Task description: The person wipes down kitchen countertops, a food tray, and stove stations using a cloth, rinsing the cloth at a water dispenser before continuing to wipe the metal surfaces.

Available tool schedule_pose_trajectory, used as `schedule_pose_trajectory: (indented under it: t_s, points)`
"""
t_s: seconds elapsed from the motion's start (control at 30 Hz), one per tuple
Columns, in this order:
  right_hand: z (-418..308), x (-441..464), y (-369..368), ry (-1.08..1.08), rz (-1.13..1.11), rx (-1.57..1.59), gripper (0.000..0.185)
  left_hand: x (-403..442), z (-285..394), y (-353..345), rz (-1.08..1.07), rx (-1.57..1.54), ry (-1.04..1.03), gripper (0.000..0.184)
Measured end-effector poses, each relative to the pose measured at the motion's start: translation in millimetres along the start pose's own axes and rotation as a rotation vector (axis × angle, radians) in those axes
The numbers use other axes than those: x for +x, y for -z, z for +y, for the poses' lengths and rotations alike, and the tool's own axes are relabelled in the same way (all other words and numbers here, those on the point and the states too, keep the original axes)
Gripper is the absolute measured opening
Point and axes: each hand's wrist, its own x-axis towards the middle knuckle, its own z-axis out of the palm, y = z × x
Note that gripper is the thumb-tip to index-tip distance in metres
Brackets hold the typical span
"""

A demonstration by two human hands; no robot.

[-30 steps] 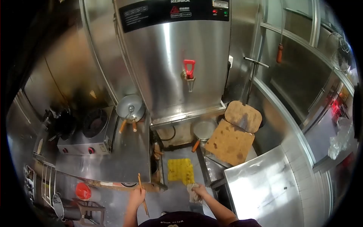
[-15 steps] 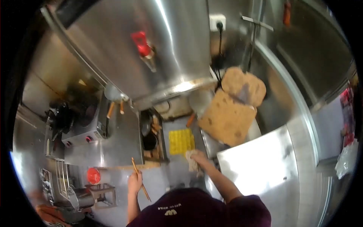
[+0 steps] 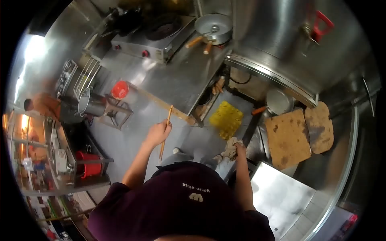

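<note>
My left hand (image 3: 158, 132) is closed around long wooden chopsticks (image 3: 170, 116), held upright with one end above the fist and the other below. Whether it is one stick or a pair pressed together I cannot tell. On the other side of my body, my right hand (image 3: 241, 149) grips a crumpled, pale, stained cloth (image 3: 230, 147) that bunches out of the fingers. Just beyond the cloth lies a yellow mat (image 3: 226, 119) on the floor. To the right of that hand are a metal surface and a worn brown board (image 3: 288, 138).
A steel counter (image 3: 173, 82) carries a stove (image 3: 157, 50) and a pan (image 3: 214, 28). A red bucket (image 3: 120, 90) and a steel pot (image 3: 90, 102) stand to the left, with a person (image 3: 44, 106) behind. Another pan (image 3: 279, 101) rests near the boards; a white-lit steel top (image 3: 281, 197) is at right.
My view has turned left, so the stove, pot and shelving show more. My left hand still holds the chopsticks and my right hand the cloth.
</note>
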Motion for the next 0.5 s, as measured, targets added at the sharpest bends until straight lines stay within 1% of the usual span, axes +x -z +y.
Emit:
schedule_pose_trajectory:
  t_s: [0.03,0.1,0.17,0.2,0.23,0.3,0.4,0.5]
  points:
    - [1,4,-4,-0.029,-0.008,-0.018,0.047,-3,-12,1,0.014,-0.015,0.018,0.025]
    - [5,17,-20,-0.07,0.044,-0.068,0.048,-13,-38,3,0.03,-0.046,0.052,0.025]
    - [-3,9,-53,0.031,0.022,-0.109,0.049,-19,-69,7,0.051,-0.044,0.11,0.025]
    - [-15,-6,-81,-0.001,0.081,-0.11,0.05,-21,-85,9,0.064,-0.045,0.135,0.025]
    - [-15,4,-99,0.061,0.047,-0.2,0.05,-21,-104,10,0.077,-0.075,0.141,0.025]
    - [-21,7,-145,0.31,-0.084,-0.316,0.048,-20,-142,15,0.107,-0.14,0.149,0.026]
    - [-26,-13,-243,0.857,-0.006,-0.63,0.046,-15,-197,31,0.061,-0.152,0.291,0.026]
    - [-1,14,-323,1.156,-0.038,-0.739,0.046,-9,-273,35,0.133,-0.236,0.26,0.026]
